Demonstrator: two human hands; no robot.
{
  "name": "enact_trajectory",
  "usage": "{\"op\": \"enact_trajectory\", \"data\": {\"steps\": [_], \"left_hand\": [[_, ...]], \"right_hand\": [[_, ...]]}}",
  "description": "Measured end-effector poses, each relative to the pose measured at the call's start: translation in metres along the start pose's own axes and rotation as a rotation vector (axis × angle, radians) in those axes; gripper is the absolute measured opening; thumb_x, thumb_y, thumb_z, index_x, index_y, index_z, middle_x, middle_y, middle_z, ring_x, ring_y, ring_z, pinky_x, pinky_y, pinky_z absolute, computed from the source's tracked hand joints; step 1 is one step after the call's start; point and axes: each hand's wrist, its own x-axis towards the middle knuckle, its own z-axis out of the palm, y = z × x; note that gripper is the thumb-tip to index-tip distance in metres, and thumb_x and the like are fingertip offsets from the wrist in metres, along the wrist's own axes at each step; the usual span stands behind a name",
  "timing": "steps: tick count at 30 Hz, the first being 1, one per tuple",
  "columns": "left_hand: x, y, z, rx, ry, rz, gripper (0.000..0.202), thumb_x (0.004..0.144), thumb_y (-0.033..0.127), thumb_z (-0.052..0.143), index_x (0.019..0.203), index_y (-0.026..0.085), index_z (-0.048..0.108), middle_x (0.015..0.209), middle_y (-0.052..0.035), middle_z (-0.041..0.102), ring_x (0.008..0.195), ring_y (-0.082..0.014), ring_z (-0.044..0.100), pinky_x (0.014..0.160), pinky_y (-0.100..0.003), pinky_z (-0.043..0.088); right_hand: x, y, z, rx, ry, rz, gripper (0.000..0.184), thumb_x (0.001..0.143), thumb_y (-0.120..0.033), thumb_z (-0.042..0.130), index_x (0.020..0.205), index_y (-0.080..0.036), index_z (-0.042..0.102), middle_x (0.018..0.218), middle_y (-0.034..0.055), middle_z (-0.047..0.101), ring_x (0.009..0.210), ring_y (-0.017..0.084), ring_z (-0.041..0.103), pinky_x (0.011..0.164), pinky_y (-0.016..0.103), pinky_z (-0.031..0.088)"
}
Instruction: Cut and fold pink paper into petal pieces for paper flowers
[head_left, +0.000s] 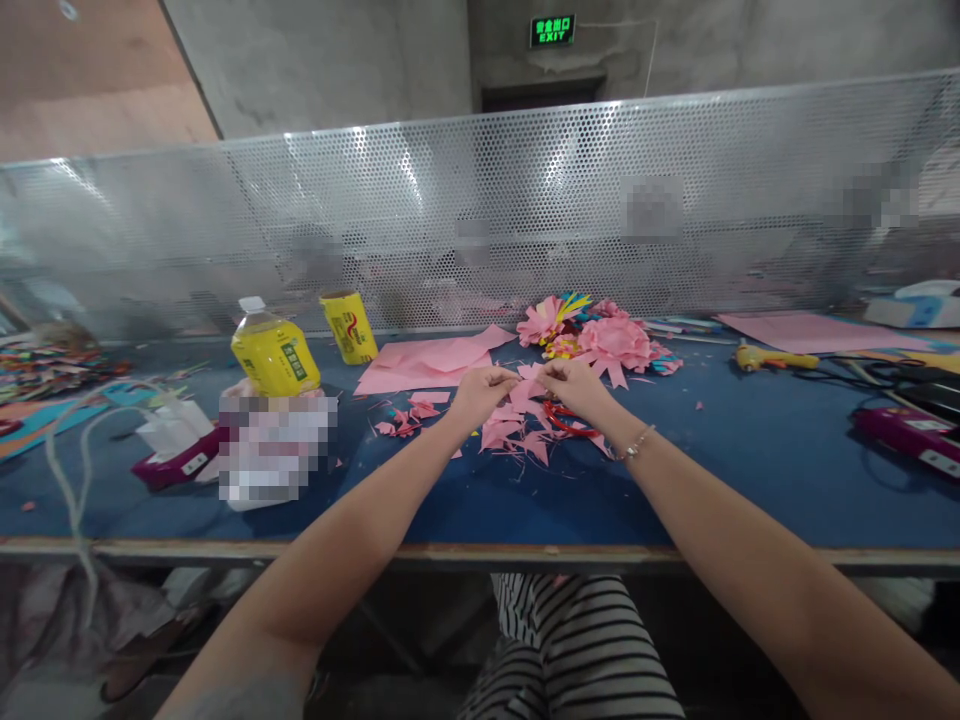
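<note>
My left hand and my right hand meet over the blue table, fingers pinched on a small pink paper piece held between them. Under the hands lie pink paper scraps and red-handled scissors, partly hidden by my right hand. Just behind the hands lies a stack of pink paper sheets. Finished pink paper flowers sit behind my right hand. A bracelet is on my right wrist.
A yellow drink bottle and a yellow can stand at the left, near white chargers and cables. A yellow glue gun and pink paper lie at the right. A perforated metal screen runs behind the table.
</note>
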Motion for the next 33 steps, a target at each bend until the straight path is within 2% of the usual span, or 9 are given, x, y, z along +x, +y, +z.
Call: {"op": "enact_trajectory", "data": {"steps": [5, 11, 14, 18, 22, 25, 29, 33], "left_hand": [[-0.001, -0.002, 0.002, -0.038, -0.022, -0.047, 0.011, 0.066, 0.016, 0.052, 0.073, 0.014, 0.060, 0.053, 0.0013, 0.056, 0.047, -0.0072, 0.052, 0.051, -0.021, 0.044], [-0.004, -0.006, 0.008, -0.014, -0.145, -0.106, 0.009, 0.057, 0.010, 0.055, 0.065, 0.013, 0.059, 0.057, -0.0003, 0.060, 0.055, -0.0104, 0.057, 0.052, -0.021, 0.044], [-0.002, -0.007, 0.008, -0.045, -0.108, -0.093, 0.006, 0.058, 0.011, 0.055, 0.063, 0.013, 0.057, 0.056, 0.0001, 0.060, 0.054, -0.0100, 0.057, 0.052, -0.021, 0.044], [0.000, -0.003, 0.004, -0.151, -0.001, -0.072, 0.002, 0.062, 0.012, 0.054, 0.063, 0.013, 0.053, 0.053, 0.0009, 0.058, 0.051, -0.0089, 0.056, 0.049, -0.020, 0.043], [0.000, -0.001, 0.002, -0.179, 0.033, -0.034, 0.003, 0.062, 0.012, 0.054, 0.063, 0.013, 0.052, 0.054, 0.0010, 0.058, 0.049, -0.0084, 0.056, 0.049, -0.020, 0.044], [-0.002, -0.002, 0.003, -0.168, 0.015, -0.032, 0.002, 0.063, 0.013, 0.054, 0.065, 0.013, 0.053, 0.048, 0.0015, 0.057, 0.044, -0.0080, 0.054, 0.048, -0.021, 0.044], [-0.004, -0.002, 0.004, -0.204, 0.006, -0.046, 0.005, 0.063, 0.016, 0.056, 0.067, 0.013, 0.054, 0.049, 0.0005, 0.058, 0.045, -0.0086, 0.054, 0.047, -0.022, 0.045], [-0.003, -0.001, 0.005, -0.312, 0.024, -0.041, 0.008, 0.061, 0.016, 0.058, 0.068, 0.012, 0.056, 0.060, -0.0014, 0.061, 0.058, -0.0097, 0.058, 0.059, -0.025, 0.049]], "right_hand": [[-0.003, -0.009, 0.001, 0.004, 0.003, 0.013, 0.015, 0.072, -0.026, 0.041, 0.060, -0.017, 0.044, 0.053, -0.0007, 0.050, 0.050, 0.010, 0.048, 0.050, 0.023, 0.037], [-0.004, -0.009, 0.003, 0.099, 0.014, -0.026, 0.013, 0.070, -0.029, 0.045, 0.065, -0.017, 0.047, 0.057, -0.0028, 0.047, 0.047, 0.008, 0.045, 0.047, 0.022, 0.036], [-0.002, -0.006, 0.003, 0.293, -0.010, 0.064, 0.012, 0.065, -0.028, 0.050, 0.070, -0.017, 0.049, 0.057, -0.0032, 0.049, 0.043, 0.008, 0.046, 0.045, 0.022, 0.037], [0.000, -0.004, 0.001, 0.601, 0.030, 0.197, 0.016, 0.068, -0.033, 0.047, 0.072, -0.018, 0.051, 0.059, -0.0019, 0.055, 0.041, 0.007, 0.046, 0.042, 0.021, 0.038], [-0.003, -0.008, 0.003, 0.674, -0.061, 0.315, 0.017, 0.070, -0.035, 0.047, 0.071, -0.018, 0.049, 0.044, -0.0024, 0.053, 0.037, 0.010, 0.047, 0.039, 0.021, 0.038], [-0.006, -0.014, 0.005, 0.717, -0.142, 0.362, 0.015, 0.071, -0.034, 0.048, 0.069, -0.019, 0.044, 0.045, -0.0020, 0.055, 0.037, 0.011, 0.050, 0.039, 0.021, 0.039], [-0.006, -0.019, 0.004, 0.775, -0.095, 0.358, 0.009, 0.067, -0.025, 0.052, 0.068, -0.018, 0.047, 0.055, 0.0000, 0.060, 0.047, 0.009, 0.055, 0.050, 0.021, 0.044], [-0.005, -0.018, 0.003, 0.799, -0.055, 0.259, 0.014, 0.058, -0.024, 0.061, 0.064, -0.015, 0.053, 0.061, -0.0005, 0.059, 0.056, 0.008, 0.056, 0.060, 0.022, 0.045]]}}
